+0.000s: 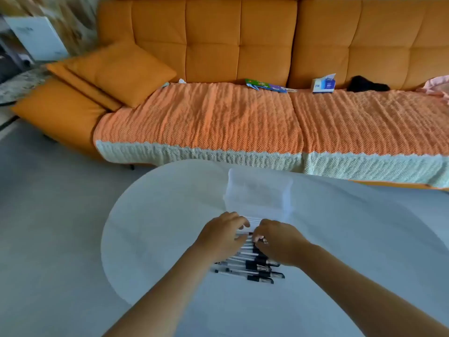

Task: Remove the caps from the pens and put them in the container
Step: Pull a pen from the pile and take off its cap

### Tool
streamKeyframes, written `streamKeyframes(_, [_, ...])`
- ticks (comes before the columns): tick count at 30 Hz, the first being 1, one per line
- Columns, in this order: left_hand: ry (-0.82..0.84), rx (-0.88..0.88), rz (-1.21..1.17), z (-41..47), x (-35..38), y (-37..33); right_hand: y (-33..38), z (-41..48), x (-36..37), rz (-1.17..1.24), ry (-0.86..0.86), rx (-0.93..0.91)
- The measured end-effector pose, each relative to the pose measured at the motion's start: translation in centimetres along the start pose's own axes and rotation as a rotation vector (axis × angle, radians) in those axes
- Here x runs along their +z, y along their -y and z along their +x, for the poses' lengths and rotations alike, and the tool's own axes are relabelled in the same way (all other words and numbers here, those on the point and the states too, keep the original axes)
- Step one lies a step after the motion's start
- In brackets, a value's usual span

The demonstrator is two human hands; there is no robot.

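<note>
Clear plastic rectangular container (258,190) sits on the white oval table (155,215), right behind the pile of clear pens with black caps (252,271), can't really tell what's inside it. Left hand (222,235) and right hand (279,242) both curl down on the pile's far end, pinching a pen

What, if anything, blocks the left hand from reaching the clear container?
Probably nothing, so likely yes: the clear container stands just beyond the left hand on the white table, gap unobstructed.
</note>
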State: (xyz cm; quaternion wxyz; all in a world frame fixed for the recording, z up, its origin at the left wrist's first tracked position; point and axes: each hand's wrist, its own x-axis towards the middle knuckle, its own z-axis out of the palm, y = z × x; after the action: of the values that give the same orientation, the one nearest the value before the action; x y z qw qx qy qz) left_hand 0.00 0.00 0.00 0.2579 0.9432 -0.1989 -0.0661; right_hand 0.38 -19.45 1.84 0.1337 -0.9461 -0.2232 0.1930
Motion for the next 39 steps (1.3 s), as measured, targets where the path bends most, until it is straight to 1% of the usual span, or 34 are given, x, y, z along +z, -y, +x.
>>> streamKeyframes(1, [0.001,0.027,0.016,0.1,1.2,0.1,-0.5,0.1,1.0,-0.005,-0.006,-0.008])
streamKeyframes(6, [-0.106,0.144,0.048,-0.5,6.0,1.0,-1.8,-0.5,4.6,0.008,-0.07,-0.089])
streamKeyframes(8, [-0.185,0.212,0.065,-1.1,7.4,1.2,-2.1,-1.1,5.6,0.005,-0.111,-0.124])
streamKeyframes(13, [-0.289,0.324,0.156,-3.1,8.9,1.4,-2.6,-2.6,7.2,-0.1,-0.204,-0.161])
streamKeyframes(17, [-0.329,0.324,0.181,-4.9,9.5,1.4,-1.5,-3.3,8.0,-0.187,-0.267,-0.099])
streamKeyframes(23, [-0.34,0.352,0.265,-6.4,9.4,0.2,0.1,-4.3,8.6,-0.205,-0.355,-0.009])
streamKeyframes(25, [-0.38,0.333,0.276,-6.4,8.7,-0.2,0.4,-4.7,7.9,-0.17,-0.401,0.015])
streamKeyframes(28, [-0.403,0.29,0.246,-6.1,7.3,-1.2,0.7,-5.5,6.5,-0.035,-0.434,0.036])
streamKeyframes(30, [-0.389,0.262,0.19,-5.9,6.3,-1.8,0.8,-6.2,5.8,0.027,-0.461,0.02])
streamKeyframes(32, [-0.361,0.269,0.173,-5.6,5.6,-2.3,1.0,-6.7,5.3,0.044,-0.483,0.012])
streamKeyframes(37, [-0.392,0.375,0.146,-4.9,4.9,-2.7,1.7,-7.1,5.4,0.014,-0.417,0.012])
streamKeyframes(39, [-0.373,0.397,0.132,-4.3,4.9,-2.9,1.5,-6.9,5.4,0.043,-0.401,0.036])
